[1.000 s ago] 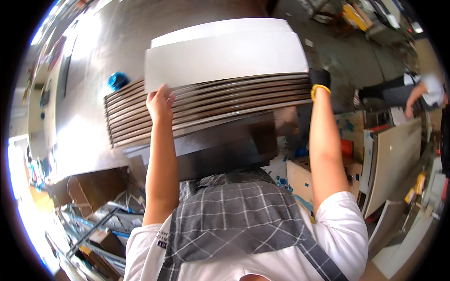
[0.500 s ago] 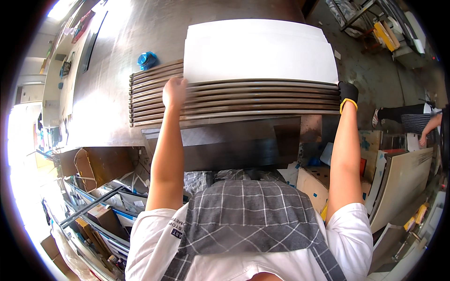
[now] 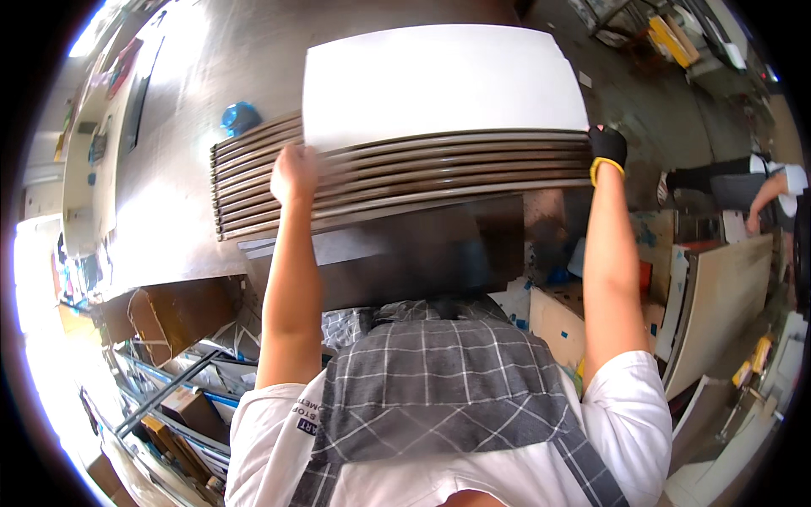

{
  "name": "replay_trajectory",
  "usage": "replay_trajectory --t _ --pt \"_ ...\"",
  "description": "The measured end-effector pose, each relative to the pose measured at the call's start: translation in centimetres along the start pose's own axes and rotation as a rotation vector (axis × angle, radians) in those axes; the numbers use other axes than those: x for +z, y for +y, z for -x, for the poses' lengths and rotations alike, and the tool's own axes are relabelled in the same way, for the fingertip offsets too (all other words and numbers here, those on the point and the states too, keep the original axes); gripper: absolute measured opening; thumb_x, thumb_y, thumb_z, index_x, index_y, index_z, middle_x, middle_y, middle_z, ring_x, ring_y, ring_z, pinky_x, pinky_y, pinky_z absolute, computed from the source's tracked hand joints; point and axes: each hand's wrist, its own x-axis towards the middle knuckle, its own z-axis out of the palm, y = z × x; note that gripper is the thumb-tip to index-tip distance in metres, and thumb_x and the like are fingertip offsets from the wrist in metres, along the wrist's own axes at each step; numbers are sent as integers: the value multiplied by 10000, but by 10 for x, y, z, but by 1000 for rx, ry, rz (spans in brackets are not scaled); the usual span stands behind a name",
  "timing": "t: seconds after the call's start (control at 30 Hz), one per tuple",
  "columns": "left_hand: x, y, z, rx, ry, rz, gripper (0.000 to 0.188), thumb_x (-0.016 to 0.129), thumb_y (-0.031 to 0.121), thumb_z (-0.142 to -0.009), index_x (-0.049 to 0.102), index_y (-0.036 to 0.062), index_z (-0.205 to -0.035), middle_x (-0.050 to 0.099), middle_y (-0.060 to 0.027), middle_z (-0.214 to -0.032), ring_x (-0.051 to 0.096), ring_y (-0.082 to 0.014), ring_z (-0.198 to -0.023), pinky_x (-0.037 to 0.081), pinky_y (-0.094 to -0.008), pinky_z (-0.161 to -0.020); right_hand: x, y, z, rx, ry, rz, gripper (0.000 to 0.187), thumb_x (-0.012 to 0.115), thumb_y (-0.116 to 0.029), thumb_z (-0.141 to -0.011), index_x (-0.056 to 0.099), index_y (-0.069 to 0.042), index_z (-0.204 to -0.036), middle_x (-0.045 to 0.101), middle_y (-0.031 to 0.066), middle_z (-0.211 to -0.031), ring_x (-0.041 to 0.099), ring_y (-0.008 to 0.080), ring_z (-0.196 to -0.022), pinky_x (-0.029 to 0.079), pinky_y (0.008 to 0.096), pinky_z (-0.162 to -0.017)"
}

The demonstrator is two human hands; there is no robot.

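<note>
A stack of large white sheets (image 3: 443, 84) lies over a row of long brown metal tubes (image 3: 456, 162) on the metal table. My left hand (image 3: 294, 173), bare and slightly blurred, is closed at the sheets' near left corner. In a black glove with a yellow cuff, my right hand (image 3: 608, 147) closes on their near right corner, by the ends of the tubes. The fingertips of both hands are partly hidden. Beyond the left part of the tubes sits a crumpled blue plastic thing (image 3: 241, 118).
A dark flat panel (image 3: 422, 249) lies between me and the tubes. Cardboard boxes (image 3: 182, 313) stand below the table's left side. Boards (image 3: 726, 291) lean at the right, near another person (image 3: 735, 188). The metal table (image 3: 173, 211) extends left and away.
The white sheets lie more evenly over each other; the stepped edge has mostly gone. Both hands stay at the near corners. The whole view has shifted and turned slightly.
</note>
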Motion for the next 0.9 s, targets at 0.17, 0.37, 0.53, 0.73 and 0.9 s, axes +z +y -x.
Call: replay_trajectory --t 0.17,0.37,0.53,0.73,0.9 --pt "-4 -10 54 273 180 229 201 647 278 -835 567 96 -805 580 -59 -750 572 -250 -683 448 -379 -617 -56 -50 114 -164 132 -330 263 619 -306 -786 679 -50 -801 639 113 -652 629 279 -651 477 370 -638" --pt "-7 -36 148 523 42 351 105 678 111 -789 582 72 -804 536 -49 -697 518 -201 -576 427 -315 -518 -54 -50 220 152 -612 -808 165 637 -185 -842 655 -21 -857 575 6 -591 513 56 -511 379 229 -473" --pt "-4 -53 169 490 -90 389 210 658 43 -747 591 48 -947 561 -87 -886 582 -213 -714 491 -310 -632 -50 -59 248 190 -504 -943 141 659 -119 -828 614 3 -882 586 9 -613 507 51 -489 366 204 -457" --pt "-9 -64 169 512 -105 516 279 636 -4 -737 582 58 -1004 551 -89 -1001 579 -195 -755 496 -300 -643 -81 -65 256 172 -638 -1098 40 624 -55 -839 599 -24 -833 592 38 -613 516 62 -470 370 197 -447" --pt "-40 -71 162 457 -6 400 370 616 -41 -714 585 67 -1067 550 -102 -1096 582 -192 -772 504 -291 -653 -95 -49 265 -18 -595 -1072 19 618 -30 -833 601 -25 -825 585 21 -651 542 74 -518 416 199 -494"
